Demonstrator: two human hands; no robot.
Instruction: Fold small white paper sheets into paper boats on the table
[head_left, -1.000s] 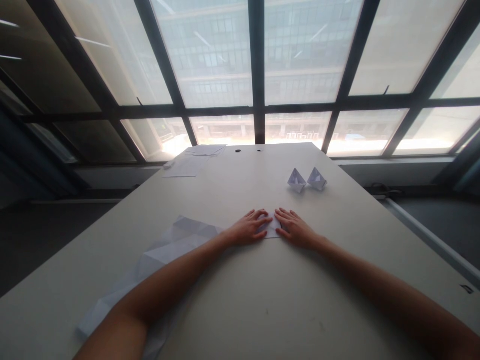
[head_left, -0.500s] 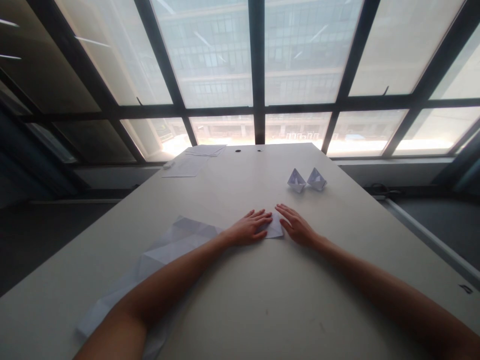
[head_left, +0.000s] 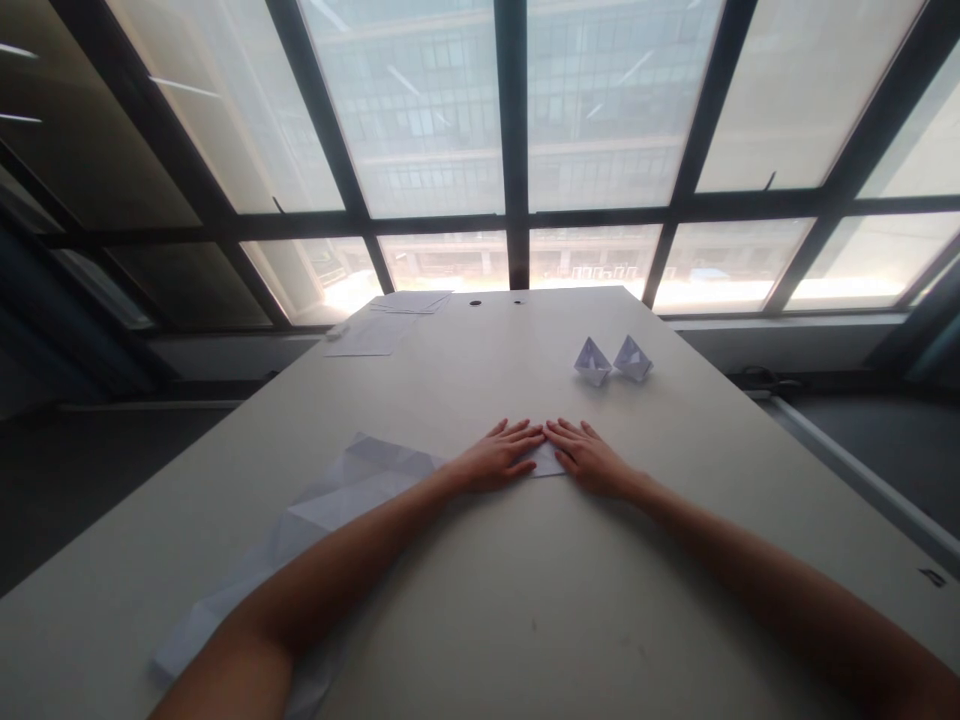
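A small folded piece of white paper (head_left: 549,461) lies flat on the table between my hands, mostly covered by them. My left hand (head_left: 501,456) rests palm down on its left part, fingers stretched out. From the other side my right hand (head_left: 587,455) lies flat over its right part, fingers extended and their tips close to those of the left. Beyond the right hand stand two folded paper boats, one on the left (head_left: 592,362) and one on the right (head_left: 633,358).
A large creased sheet of paper (head_left: 330,500) lies under and beside my left forearm. Flat white sheets (head_left: 367,335) are at the table's far left corner. The white table (head_left: 480,600) reaches toward a wall of dark-framed windows (head_left: 514,150). Two small holes show near its far edge.
My right hand has come down and slightly left onto the folded paper, covering more of it. The left hand stays in place.
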